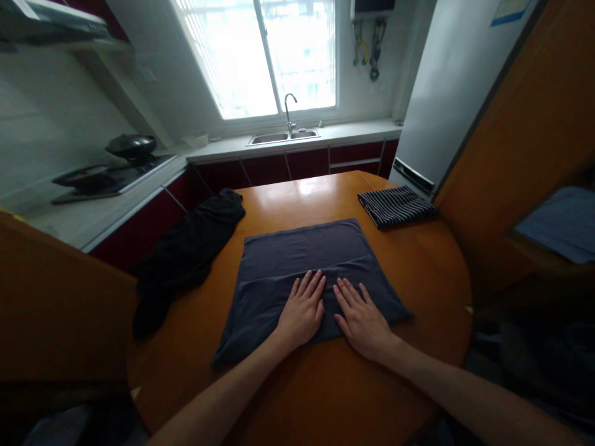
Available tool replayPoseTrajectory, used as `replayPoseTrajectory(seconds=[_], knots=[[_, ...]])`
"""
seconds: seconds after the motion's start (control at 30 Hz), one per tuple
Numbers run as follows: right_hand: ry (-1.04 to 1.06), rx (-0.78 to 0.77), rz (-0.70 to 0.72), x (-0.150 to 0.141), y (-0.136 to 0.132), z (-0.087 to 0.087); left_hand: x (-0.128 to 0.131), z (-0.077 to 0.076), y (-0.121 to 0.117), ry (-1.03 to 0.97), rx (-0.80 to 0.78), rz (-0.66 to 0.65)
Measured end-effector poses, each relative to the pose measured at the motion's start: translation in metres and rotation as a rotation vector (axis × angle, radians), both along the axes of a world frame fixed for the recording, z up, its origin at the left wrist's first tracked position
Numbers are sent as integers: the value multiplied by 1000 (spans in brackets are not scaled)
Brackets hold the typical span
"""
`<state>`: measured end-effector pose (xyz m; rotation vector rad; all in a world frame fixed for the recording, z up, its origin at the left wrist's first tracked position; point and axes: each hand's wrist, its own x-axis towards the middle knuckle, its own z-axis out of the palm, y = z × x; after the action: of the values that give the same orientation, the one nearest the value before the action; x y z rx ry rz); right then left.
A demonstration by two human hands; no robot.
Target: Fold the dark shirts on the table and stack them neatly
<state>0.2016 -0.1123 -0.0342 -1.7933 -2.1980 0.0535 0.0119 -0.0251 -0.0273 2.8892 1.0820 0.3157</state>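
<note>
A dark blue-grey cloth [297, 248], roughly square and laid flat, lies in the middle of the wooden table; whether it is a garment or a cover I cannot tell. My left hand [302, 310] rests palm down on its near half, fingers stretched out. Beside it, my right hand [360, 316] also lies flat on the cloth with fingers slightly spread. A small gap separates the two hands. Shallow creases run across the fabric just beyond my fingertips. Neither hand grips anything.
The round-ended wooden table [297, 384] carries a crumpled black garment [195, 248] at left and a folded black-and-white striped cloth [395, 206] at back right. Behind are a counter with a sink [269, 139], a stove with a wok [131, 146], and a fridge [450, 80] at right.
</note>
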Motion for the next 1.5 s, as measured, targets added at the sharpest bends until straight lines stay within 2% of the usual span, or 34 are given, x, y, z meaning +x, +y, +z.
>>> replayPoseTrajectory(seconds=[0.07,0.2,0.33,0.53,0.73,0.83,0.9,0.97,1.07,1.17,1.27,1.33,1.5], knots=[[-2,-42,5,0,-2,0,-2,1,-1,-7,6,2],[-24,-48,-57,25,-10,-1,-17,2,-4,-7,19,38],[-36,-10,-142,53,-25,-8,-59,-1,-7,27,33,115],[-5,74,-204,81,-40,-26,-132,-12,-18,63,71,322],[3,90,-189,88,-43,-32,-170,-19,-35,52,47,385],[31,62,-193,92,-42,-30,-188,-16,-29,-12,-43,420],[83,55,-194,99,-32,-22,-198,-5,-12,-115,-99,463],[152,78,-178,109,-9,-7,-202,12,16,-244,-116,514],[234,138,-127,123,49,21,-192,37,77,-332,-122,499],[229,126,-73,132,121,42,-169,51,144,-294,-134,463],[130,36,-113,134,186,51,-145,50,202,-242,-158,461],[61,-38,-141,134,218,50,-133,45,232,-221,-177,474],[9,-165,-165,141,268,40,-124,33,281,-140,-256,534]])
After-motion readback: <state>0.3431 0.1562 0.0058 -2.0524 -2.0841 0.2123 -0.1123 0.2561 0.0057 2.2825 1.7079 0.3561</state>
